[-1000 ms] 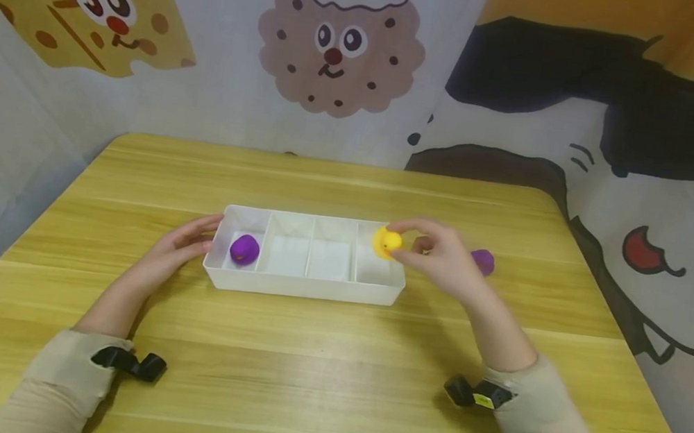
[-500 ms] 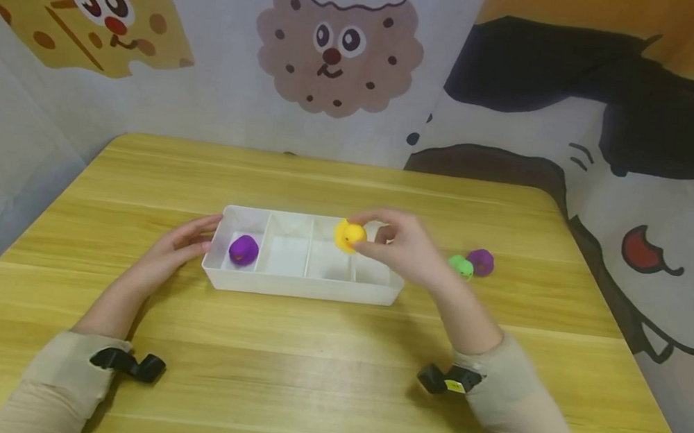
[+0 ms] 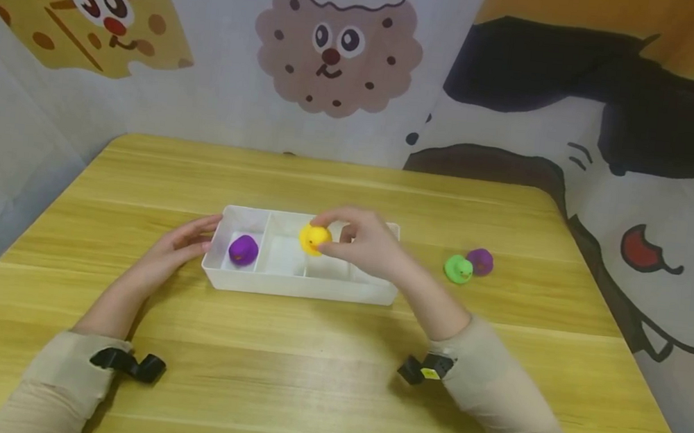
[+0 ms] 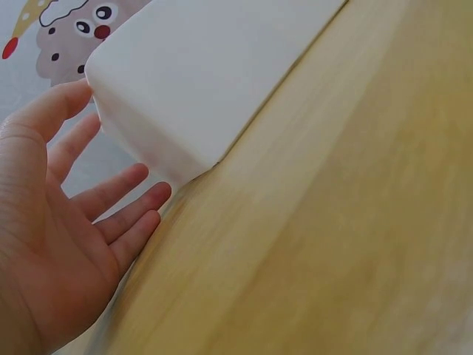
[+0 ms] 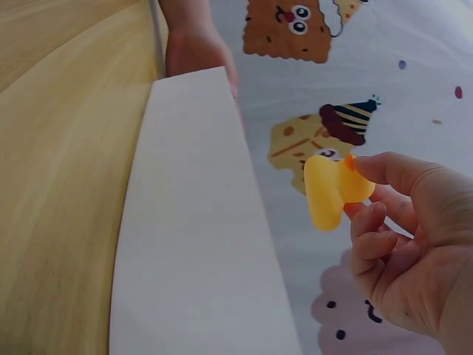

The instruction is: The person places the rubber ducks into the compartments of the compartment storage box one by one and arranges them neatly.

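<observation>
A small yellow rubber duck (image 3: pixel 314 240) is pinched between the thumb and fingers of my right hand (image 3: pixel 365 242). The hand holds it above the white divided box (image 3: pixel 302 287), over its middle compartments. In the right wrist view the yellow duck (image 5: pixel 332 191) hangs beside the box wall (image 5: pixel 192 222). My left hand (image 3: pixel 184 243) rests at the box's left end, its fingers extended. The left wrist view shows the left hand (image 4: pixel 81 214) with fingertips at the box's end wall (image 4: pixel 148 137). A purple rubber duck (image 3: pixel 244 250) sits in the leftmost compartment.
Right of the box, a green rubber duck (image 3: pixel 458 269) stands on the wooden table (image 3: pixel 306 380), with a purple duck (image 3: pixel 481 261) just behind it. A cartoon-printed curtain (image 3: pixel 207 105) hangs behind the table's far edge.
My right hand has carried the yellow duck leftward from the box's rightmost compartment to over the middle ones. The green duck, hidden earlier, has come into view. The left hand stays put.
</observation>
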Motion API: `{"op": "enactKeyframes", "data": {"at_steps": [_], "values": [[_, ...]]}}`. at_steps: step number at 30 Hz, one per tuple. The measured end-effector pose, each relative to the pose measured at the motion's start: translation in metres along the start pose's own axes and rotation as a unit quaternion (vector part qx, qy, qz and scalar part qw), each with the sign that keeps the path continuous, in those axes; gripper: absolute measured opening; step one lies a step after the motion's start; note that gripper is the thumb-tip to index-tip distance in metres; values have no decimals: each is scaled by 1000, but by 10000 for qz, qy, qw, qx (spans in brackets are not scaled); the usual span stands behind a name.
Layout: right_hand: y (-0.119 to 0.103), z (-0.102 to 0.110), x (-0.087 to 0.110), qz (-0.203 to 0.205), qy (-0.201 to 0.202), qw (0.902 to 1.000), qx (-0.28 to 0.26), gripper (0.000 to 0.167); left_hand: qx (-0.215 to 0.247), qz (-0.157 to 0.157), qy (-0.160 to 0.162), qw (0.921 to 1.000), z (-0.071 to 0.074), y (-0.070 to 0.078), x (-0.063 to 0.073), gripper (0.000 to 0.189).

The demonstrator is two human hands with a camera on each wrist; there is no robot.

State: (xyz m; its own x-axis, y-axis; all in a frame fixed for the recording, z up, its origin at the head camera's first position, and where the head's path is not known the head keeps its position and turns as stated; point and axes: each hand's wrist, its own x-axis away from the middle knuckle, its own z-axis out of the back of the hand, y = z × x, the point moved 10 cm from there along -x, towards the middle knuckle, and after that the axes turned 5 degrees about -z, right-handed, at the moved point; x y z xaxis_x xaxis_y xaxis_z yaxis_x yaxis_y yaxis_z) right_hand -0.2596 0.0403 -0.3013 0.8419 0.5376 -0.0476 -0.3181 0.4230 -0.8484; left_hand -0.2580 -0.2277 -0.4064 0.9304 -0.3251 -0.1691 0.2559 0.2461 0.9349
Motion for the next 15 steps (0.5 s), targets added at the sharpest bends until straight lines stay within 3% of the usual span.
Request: {"op": "enactKeyframes", "data": {"at_steps": [10, 15], "values": [[-2, -24, -15, 373, -346, 9987, -6, 31, -66, -4, 38, 10000, 0, 0, 0, 51], [4, -32, -22, 325, -451, 9985, -11, 31, -69, -18, 24, 10000, 0, 0, 1, 50]]}}
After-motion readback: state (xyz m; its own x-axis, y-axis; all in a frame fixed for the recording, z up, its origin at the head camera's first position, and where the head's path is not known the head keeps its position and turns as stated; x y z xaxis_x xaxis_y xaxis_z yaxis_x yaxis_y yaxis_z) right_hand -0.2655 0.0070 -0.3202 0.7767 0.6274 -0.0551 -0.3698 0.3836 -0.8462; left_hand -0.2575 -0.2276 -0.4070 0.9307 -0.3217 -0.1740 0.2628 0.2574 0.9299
